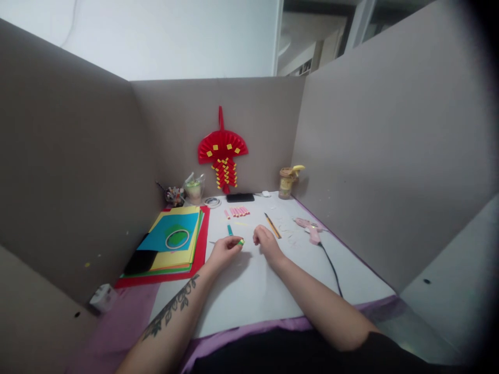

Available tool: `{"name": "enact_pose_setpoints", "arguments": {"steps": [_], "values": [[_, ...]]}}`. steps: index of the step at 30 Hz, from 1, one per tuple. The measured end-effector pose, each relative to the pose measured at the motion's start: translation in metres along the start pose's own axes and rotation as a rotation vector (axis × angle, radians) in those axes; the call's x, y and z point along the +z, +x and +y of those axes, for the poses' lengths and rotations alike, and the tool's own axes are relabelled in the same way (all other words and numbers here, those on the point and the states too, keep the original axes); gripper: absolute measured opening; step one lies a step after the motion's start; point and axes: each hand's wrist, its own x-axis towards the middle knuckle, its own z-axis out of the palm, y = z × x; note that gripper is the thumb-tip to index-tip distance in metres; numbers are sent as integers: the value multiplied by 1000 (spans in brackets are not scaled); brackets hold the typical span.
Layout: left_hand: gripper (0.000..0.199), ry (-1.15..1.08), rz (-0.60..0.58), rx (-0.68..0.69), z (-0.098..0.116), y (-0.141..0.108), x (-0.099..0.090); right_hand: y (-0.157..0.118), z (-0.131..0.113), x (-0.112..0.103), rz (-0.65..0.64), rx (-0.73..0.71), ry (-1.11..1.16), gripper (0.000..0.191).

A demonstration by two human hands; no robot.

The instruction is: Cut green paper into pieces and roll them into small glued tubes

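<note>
My left hand (227, 248) pinches a small green paper roll with a yellow end (241, 242) between thumb and fingertips, above the white table top. My right hand (267, 241) is close by on the right, its fingers curled together; whatever they may hold is hidden. Just beyond my left hand lies a teal-handled tool (230, 230), partly covered by the fingers. A row of small pink paper rolls (239, 212) rests farther back, with a single pink roll (227, 214) to its left. A yellow pencil-like stick with a dark tip (272, 226) lies past my right hand.
A pink glue gun (313, 232) with a black cord lies at right. Stacked coloured paper (156, 228) at left carries a tape ring (167, 240). Behind are a phone (240, 198), a bagged cup (194, 189), a jar (286, 186) and a red fan ornament (222, 145). Grey panels surround the table.
</note>
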Motion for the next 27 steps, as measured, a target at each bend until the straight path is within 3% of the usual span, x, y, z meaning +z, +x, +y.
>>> {"name": "enact_pose_setpoints", "arguments": {"steps": [3, 5, 8, 10, 12, 16, 19, 27], "values": [[37, -111, -10, -59, 0, 1, -1, 0, -1, 0, -17, -26, -55, 29], [49, -227, 8, -86, 0, 1, -2, -1, -1, 2, 27, -65, -81, 13], [57, -411, 61, -128, 2, 2, -3, -3, -2, 5, 41, -146, -126, 16], [54, -529, 94, -170, 4, 3, -4, -5, -5, 5, -50, -194, -155, 5], [49, -638, 126, -199, 7, 4, -6, -7, -7, 6, -124, -225, -163, 18], [44, -725, 171, -212, 9, 4, -10, -10, -7, 8, -94, -207, -179, 2], [41, -727, 181, -203, 7, 4, -10, -11, -7, 11, -121, -175, -192, 11], [39, -813, 202, -211, 5, 5, -10, -14, -8, 14, -181, -167, -250, 4]]}}
